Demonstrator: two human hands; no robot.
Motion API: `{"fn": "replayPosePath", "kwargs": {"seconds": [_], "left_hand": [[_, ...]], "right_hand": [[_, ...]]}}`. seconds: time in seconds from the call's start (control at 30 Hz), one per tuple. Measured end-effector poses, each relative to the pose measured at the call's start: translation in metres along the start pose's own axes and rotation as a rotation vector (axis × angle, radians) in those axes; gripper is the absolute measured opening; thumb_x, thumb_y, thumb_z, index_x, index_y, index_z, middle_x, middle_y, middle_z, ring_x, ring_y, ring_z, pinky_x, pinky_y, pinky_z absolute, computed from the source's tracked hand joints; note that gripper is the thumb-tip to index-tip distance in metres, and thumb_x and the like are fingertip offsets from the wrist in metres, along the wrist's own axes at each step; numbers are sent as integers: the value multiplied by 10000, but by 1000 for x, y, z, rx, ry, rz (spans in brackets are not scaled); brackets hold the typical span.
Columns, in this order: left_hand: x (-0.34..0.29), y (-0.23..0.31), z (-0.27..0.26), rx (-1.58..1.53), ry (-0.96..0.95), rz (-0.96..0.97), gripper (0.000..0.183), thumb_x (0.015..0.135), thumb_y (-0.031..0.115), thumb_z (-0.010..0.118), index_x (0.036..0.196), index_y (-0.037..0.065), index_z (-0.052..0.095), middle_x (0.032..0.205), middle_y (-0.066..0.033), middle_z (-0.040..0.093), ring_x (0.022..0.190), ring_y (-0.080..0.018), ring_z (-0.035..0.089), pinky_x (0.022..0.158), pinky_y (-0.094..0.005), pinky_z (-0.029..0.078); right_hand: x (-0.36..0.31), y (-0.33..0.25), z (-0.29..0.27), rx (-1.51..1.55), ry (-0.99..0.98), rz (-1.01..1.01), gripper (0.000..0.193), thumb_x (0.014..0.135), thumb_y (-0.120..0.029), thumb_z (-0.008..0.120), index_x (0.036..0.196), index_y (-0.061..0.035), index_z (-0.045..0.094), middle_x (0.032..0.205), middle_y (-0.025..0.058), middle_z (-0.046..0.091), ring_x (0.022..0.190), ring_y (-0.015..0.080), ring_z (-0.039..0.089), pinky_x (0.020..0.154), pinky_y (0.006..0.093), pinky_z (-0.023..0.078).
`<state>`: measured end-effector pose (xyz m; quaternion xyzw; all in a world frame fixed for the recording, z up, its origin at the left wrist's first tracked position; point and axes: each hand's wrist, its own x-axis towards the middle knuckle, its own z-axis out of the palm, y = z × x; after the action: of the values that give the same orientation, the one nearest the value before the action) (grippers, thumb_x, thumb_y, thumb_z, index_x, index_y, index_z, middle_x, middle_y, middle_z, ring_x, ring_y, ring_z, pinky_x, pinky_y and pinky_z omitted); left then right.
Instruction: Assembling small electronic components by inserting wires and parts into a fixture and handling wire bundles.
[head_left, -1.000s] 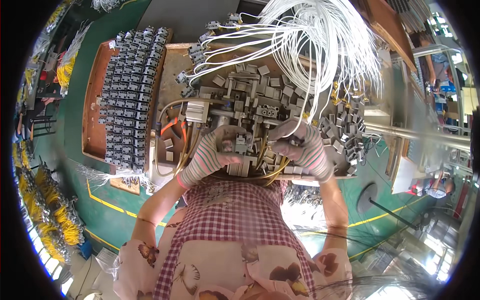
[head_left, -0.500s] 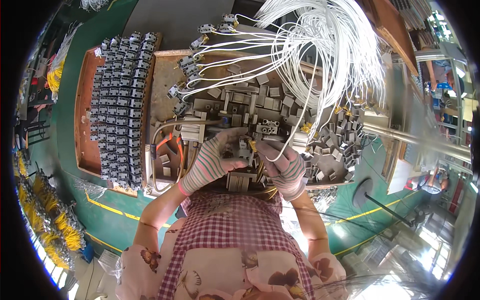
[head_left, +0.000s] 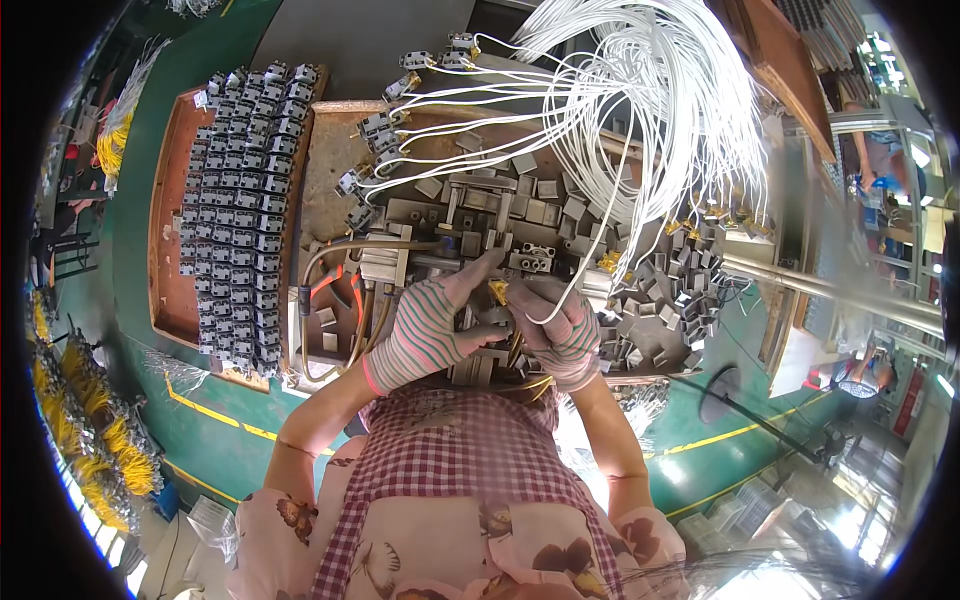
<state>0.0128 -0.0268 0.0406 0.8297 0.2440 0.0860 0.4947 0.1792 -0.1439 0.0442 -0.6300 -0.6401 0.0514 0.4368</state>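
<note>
Both my hands wear striped knit gloves and meet over the metal fixture (head_left: 478,362) at the bench's near edge. My right hand (head_left: 560,335) is closed in a pinch on a white wire (head_left: 568,296). At its fingertips shows a small brass-coloured terminal (head_left: 498,291). My left hand (head_left: 430,328) is just left of it, index finger stretched away from me and thumb apart below. The dark gap between them is partly hidden, so any part there is unclear. Beyond the fingertips sits a small metal block with round holes (head_left: 533,259).
A wooden tray (head_left: 172,290) with rows of grey switch-like units (head_left: 238,235) stands at left. A large bundle of white wires (head_left: 640,110) hangs over the far right; several end in units (head_left: 385,140). Loose metal pieces (head_left: 660,310) lie at right. Orange-handled pliers (head_left: 358,292) lie left of my hands.
The grey block seen between my left finger and thumb is no longer plainly visible. My left index finger has stretched further right; my right hand has shifted slightly left with the wire.
</note>
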Motion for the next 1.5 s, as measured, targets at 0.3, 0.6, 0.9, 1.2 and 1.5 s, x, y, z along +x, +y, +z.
{"fn": "replayPosePath", "kwargs": {"seconds": [0.3,0.6,0.9,1.2,1.5], "left_hand": [[-16,-11,16,-108,147,75,904,692,358,862,1454,125,435,1217,-129,650,897,-236,682,810,-333,536],[-9,-11,8,-424,18,-58,938,733,333,848,1487,79,352,1435,-69,503,1255,-222,537,983,-352,459],[-4,9,4,34,127,171,955,653,248,871,1472,132,393,1193,-97,666,997,-229,672,828,-363,527],[-9,-1,21,-620,110,-51,997,683,428,864,1469,52,381,1338,-97,573,1152,-203,593,945,-339,471],[-4,-8,24,-433,39,74,974,681,349,872,1477,83,377,1353,-114,558,1192,-228,585,970,-386,484]], "right_hand": [[3,-2,0,-5,41,-23,431,705,66,782,1090,-95,673,929,89,670,792,275,668,664,363,529],[-5,-3,-2,13,114,-52,398,690,73,788,1033,-87,666,909,87,674,791,259,678,661,338,529],[-5,3,-7,46,87,-66,383,692,78,788,1024,-76,674,908,89,665,789,264,672,671,349,527],[-9,-1,-8,72,114,-23,426,692,75,775,1062,-93,648,918,73,666,771,272,650,638,359,513],[-14,1,-10,107,94,5,342,695,67,777,984,-81,668,846,79,658,719,253,645,634,346,512]]}}
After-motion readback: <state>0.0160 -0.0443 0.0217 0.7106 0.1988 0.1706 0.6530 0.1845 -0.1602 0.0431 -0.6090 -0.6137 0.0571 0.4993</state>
